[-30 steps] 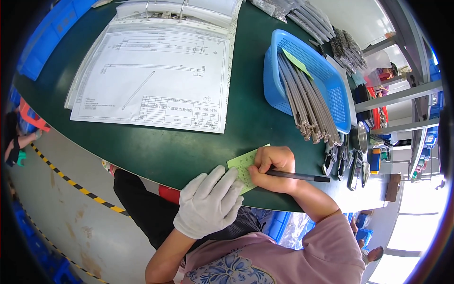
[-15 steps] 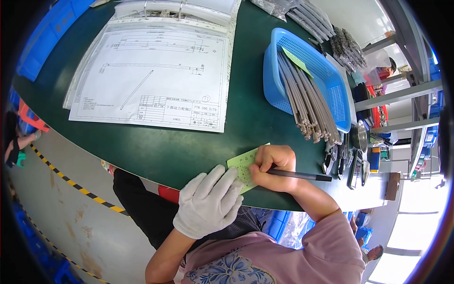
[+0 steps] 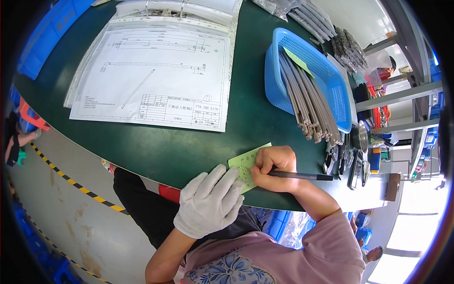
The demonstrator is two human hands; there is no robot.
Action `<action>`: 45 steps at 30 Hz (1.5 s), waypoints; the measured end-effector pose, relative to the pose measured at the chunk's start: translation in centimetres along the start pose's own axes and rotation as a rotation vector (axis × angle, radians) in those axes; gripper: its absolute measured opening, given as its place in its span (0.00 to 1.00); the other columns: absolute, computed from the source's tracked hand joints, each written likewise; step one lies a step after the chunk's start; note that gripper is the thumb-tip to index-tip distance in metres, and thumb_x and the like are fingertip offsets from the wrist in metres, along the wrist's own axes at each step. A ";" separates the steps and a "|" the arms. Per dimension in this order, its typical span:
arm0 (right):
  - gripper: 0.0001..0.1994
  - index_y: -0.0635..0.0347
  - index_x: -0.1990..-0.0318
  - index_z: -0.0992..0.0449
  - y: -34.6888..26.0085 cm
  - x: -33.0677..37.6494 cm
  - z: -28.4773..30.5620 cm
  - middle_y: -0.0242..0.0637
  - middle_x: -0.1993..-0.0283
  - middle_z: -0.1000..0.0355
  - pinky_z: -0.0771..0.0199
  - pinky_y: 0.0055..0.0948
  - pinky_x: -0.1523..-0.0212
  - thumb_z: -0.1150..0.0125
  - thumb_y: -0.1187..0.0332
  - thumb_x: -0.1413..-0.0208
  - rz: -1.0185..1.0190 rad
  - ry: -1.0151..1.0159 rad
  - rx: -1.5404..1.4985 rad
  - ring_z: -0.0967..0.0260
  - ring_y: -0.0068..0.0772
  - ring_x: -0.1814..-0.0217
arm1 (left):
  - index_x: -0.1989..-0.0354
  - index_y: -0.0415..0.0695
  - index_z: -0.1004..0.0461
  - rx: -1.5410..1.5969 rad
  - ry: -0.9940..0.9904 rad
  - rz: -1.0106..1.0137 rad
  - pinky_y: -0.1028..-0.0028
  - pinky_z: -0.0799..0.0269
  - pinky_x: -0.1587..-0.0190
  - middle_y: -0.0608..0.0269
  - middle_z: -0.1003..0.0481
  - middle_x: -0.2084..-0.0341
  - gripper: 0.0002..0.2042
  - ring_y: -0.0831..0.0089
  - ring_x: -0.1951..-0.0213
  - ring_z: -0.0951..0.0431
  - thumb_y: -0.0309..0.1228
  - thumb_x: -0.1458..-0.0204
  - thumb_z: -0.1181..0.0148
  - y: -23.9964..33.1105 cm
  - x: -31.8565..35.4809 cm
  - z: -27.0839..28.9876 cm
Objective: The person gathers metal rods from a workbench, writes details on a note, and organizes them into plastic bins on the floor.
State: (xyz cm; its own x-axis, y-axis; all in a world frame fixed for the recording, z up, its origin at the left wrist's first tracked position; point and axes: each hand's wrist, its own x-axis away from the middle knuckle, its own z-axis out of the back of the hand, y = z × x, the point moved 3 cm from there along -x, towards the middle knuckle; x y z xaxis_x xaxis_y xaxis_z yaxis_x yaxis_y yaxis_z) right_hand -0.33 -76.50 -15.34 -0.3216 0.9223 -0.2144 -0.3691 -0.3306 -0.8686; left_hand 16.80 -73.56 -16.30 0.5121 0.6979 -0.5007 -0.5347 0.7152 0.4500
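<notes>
A green paper slip lies on the dark green desk, close to the edge by the person. Small print and lines show on it, but part is hidden by the hands.

The right hand is bare and rests on the right side of the slip. Its thumb and fingers are pinched tight on a black pen. The pen's back end sticks out to the right, away from the slip. Its tip is hidden, so I cannot tell if it touches the paper.

The left hand is in a white glove. It lies flat at the left side of the slip, with the fingers long and close together, and the fingertips touch the paper.

Beyond the slip and to the left, a big white drawing sheet lies on an open ring binder. Beyond the slip and to the right sits a blue basket. Thin metal rods lean in it, poking over the side toward the slip, with a green tag on top. Right of the slip are some tools and a round metal bowl.
</notes>
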 end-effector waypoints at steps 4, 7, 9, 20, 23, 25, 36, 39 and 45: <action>0.16 0.57 0.86 0.43 0.1 0.1 -0.1 0.30 0.86 0.40 0.49 0.21 0.85 0.42 0.85 0.65 -0.012 0.035 -0.029 0.44 0.22 0.87 | 0.69 0.45 0.27 -0.006 0.006 0.000 0.74 0.35 0.63 0.65 0.30 0.62 0.11 0.71 0.58 0.30 0.35 0.60 0.44 0.0 0.0 0.0; 0.16 0.57 0.86 0.43 0.1 0.1 -0.1 0.30 0.86 0.40 0.49 0.21 0.85 0.43 0.86 0.65 -0.017 0.042 -0.038 0.45 0.22 0.87 | 0.69 0.45 0.27 -0.010 0.004 0.002 0.74 0.36 0.63 0.65 0.30 0.62 0.11 0.71 0.58 0.30 0.35 0.60 0.44 0.0 -0.1 0.0; 0.16 0.57 0.86 0.43 0.0 0.0 0.0 0.30 0.86 0.40 0.49 0.21 0.85 0.43 0.86 0.65 -0.011 0.042 -0.030 0.45 0.22 0.87 | 0.69 0.45 0.27 -0.011 0.005 0.004 0.74 0.36 0.63 0.65 0.30 0.61 0.11 0.71 0.58 0.30 0.35 0.60 0.44 0.1 -0.1 0.1; 0.15 0.58 0.88 0.44 -0.1 0.2 0.4 0.31 0.87 0.41 0.49 0.23 0.87 0.43 0.83 0.65 -0.019 0.077 -0.001 0.44 0.24 0.88 | 0.68 0.45 0.27 0.022 -0.020 0.013 0.75 0.36 0.62 0.64 0.30 0.61 0.11 0.72 0.58 0.30 0.36 0.60 0.45 -0.1 0.0 -0.1; 0.15 0.58 0.88 0.43 0.0 0.2 0.5 0.31 0.86 0.40 0.48 0.23 0.87 0.42 0.83 0.66 -0.058 0.083 -0.021 0.43 0.24 0.87 | 0.68 0.44 0.27 0.016 -0.022 0.008 0.75 0.36 0.62 0.64 0.30 0.61 0.11 0.72 0.58 0.30 0.36 0.60 0.45 -0.1 -0.1 0.0; 0.15 0.58 0.88 0.43 0.0 0.1 0.4 0.31 0.87 0.40 0.48 0.23 0.86 0.42 0.83 0.66 -0.048 0.061 0.007 0.43 0.24 0.87 | 0.68 0.44 0.27 0.017 -0.017 0.009 0.75 0.36 0.63 0.64 0.30 0.61 0.11 0.72 0.58 0.30 0.36 0.60 0.44 -0.1 0.0 -0.1; 0.15 0.58 0.87 0.43 0.1 0.2 0.4 0.31 0.87 0.41 0.49 0.23 0.87 0.42 0.83 0.65 -0.030 0.060 -0.008 0.44 0.24 0.88 | 0.69 0.44 0.27 0.016 -0.008 0.006 0.75 0.35 0.65 0.64 0.30 0.62 0.11 0.71 0.60 0.30 0.35 0.61 0.44 0.0 -0.2 0.1; 0.15 0.58 0.87 0.43 0.1 0.3 0.5 0.31 0.87 0.41 0.48 0.23 0.87 0.42 0.83 0.66 -0.016 0.069 -0.005 0.44 0.24 0.88 | 0.69 0.44 0.27 0.012 0.001 0.005 0.75 0.35 0.65 0.64 0.30 0.63 0.11 0.71 0.60 0.30 0.34 0.61 0.44 0.1 -0.3 0.1; 0.15 0.59 0.87 0.43 0.5 0.5 1.1 0.32 0.86 0.40 0.47 0.23 0.86 0.42 0.83 0.65 -0.053 0.107 -0.035 0.43 0.24 0.86 | 0.70 0.44 0.27 0.007 -0.004 0.003 0.76 0.36 0.65 0.64 0.30 0.63 0.10 0.72 0.61 0.30 0.34 0.61 0.44 0.0 -0.3 0.1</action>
State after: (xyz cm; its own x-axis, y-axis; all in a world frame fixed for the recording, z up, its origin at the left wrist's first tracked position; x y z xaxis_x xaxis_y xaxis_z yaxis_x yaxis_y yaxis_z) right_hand -1.61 -76.40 -15.37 -0.2070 0.9549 -0.2130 -0.3522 -0.2759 -0.8944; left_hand 16.69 -73.79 -16.05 0.5132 0.6999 -0.4968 -0.5313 0.7136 0.4566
